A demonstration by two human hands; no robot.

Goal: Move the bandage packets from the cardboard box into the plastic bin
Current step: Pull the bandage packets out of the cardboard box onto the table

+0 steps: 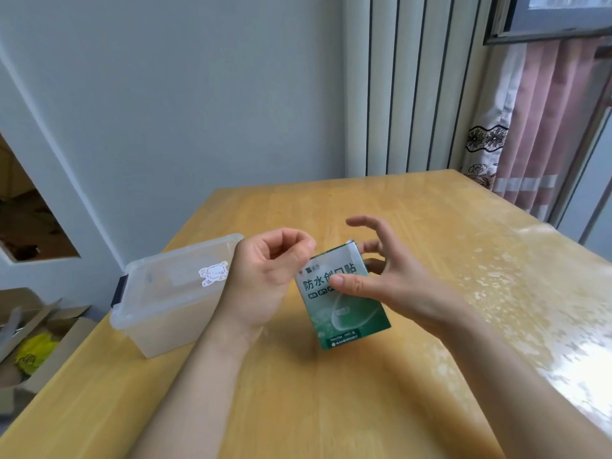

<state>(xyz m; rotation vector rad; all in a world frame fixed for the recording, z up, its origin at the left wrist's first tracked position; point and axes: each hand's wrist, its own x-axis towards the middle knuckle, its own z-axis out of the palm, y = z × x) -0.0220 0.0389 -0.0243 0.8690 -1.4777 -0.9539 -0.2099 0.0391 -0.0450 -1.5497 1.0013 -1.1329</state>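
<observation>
A green and white cardboard box (347,313) with printed characters is held tilted over the middle of the wooden table (331,409). My right hand (390,283) grips it, thumb on the front face and fingers behind, with the index finger raised clear. My left hand (265,279) is curled shut beside the box's top left corner, fingertips touching the thumb; I cannot tell if it pinches anything. No bandage packets show. The clear plastic bin (165,306), with a sticker on its lid and a dark latch, stands at the table's left edge, just left of my left wrist.
The table's left edge runs along a grey wall. On the floor at the left lie open cardboard cartons (39,332) with something yellow inside. A glossy cover on the right part of the table (530,293) reflects window light. Curtains (530,127) hang at the far right.
</observation>
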